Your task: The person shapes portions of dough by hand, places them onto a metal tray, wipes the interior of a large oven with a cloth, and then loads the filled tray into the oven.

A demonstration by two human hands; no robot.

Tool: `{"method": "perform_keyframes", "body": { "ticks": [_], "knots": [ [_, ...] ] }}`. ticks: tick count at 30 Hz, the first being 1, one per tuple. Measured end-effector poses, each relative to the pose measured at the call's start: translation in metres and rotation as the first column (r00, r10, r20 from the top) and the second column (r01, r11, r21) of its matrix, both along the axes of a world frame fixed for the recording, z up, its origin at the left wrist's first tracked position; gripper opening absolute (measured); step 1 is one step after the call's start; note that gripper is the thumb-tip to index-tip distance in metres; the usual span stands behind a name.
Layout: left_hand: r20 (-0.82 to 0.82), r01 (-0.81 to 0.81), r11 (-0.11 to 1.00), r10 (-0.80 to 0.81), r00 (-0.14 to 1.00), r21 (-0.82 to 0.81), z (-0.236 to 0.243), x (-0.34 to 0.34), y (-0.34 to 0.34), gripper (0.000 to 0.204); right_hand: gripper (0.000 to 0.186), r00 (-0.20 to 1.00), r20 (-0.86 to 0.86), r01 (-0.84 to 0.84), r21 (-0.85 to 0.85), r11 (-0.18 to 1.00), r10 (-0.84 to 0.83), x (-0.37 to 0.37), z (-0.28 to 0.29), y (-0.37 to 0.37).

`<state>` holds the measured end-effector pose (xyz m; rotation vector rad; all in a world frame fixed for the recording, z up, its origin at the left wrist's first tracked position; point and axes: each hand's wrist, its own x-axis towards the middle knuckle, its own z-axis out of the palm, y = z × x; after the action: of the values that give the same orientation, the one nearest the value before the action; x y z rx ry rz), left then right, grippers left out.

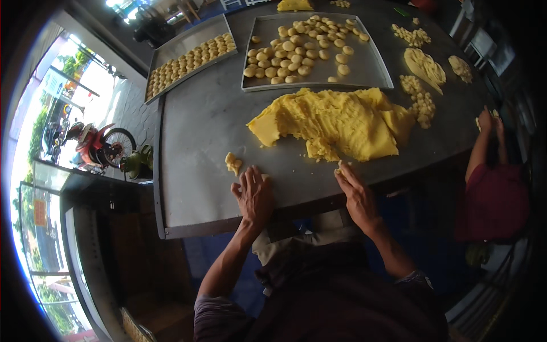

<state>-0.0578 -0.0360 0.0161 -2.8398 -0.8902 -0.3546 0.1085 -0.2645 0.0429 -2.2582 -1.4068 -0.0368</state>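
Note:
My left hand (250,194) is palm down near the table's front edge, fingers apart, with a pale bit beside its fingers that I cannot make out clearly. A small irregular piece of pale dough (232,163) lies just beyond it. My right hand (356,196) has its fingers pressed together, with pale dough at the fingertips. It is just in front of a large, rumpled slab of yellow dough (342,122), whose near side has a crumbly torn part.
Two metal trays (379,77) of round dough pieces stand at the back of the steel table (188,188). Small dough clusters (421,105) and a pale lump (424,68) lie rightward. A co-worker's hands (490,122) work at the right edge. A doorway with a red motorbike (97,148) is left.

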Motion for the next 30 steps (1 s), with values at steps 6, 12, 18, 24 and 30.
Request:
{"method": "perform_keyframes", "body": {
  "ticks": [6,12,18,24,30],
  "knots": [
    [0.235,-0.183,0.861,0.324,0.916,-0.475,0.014,0.003,-0.004,0.016,0.043,0.976,-0.011,0.217,0.064,0.974,-0.217,0.027,-0.012,0.008],
    [0.512,0.233,0.532,0.469,0.719,-0.814,0.021,0.027,-0.022,0.027,0.034,0.932,-0.361,0.105,0.252,0.962,-0.008,-0.006,0.018,0.037],
    [0.562,0.432,0.376,0.385,0.732,-0.820,0.033,0.052,-0.059,0.026,0.026,0.857,-0.516,0.178,0.336,0.925,0.023,-0.027,0.003,0.068],
    [0.432,0.289,0.586,0.117,0.894,-0.757,0.023,0.044,-0.027,0.020,0.027,0.943,-0.279,-0.044,0.440,0.897,0.183,-0.033,0.019,0.077],
    [0.390,0.251,0.674,0.061,0.919,-0.695,0.007,0.044,-0.031,0.028,0.023,0.843,-0.518,0.068,0.362,0.930,0.141,-0.039,0.013,0.082]
  ]
}}
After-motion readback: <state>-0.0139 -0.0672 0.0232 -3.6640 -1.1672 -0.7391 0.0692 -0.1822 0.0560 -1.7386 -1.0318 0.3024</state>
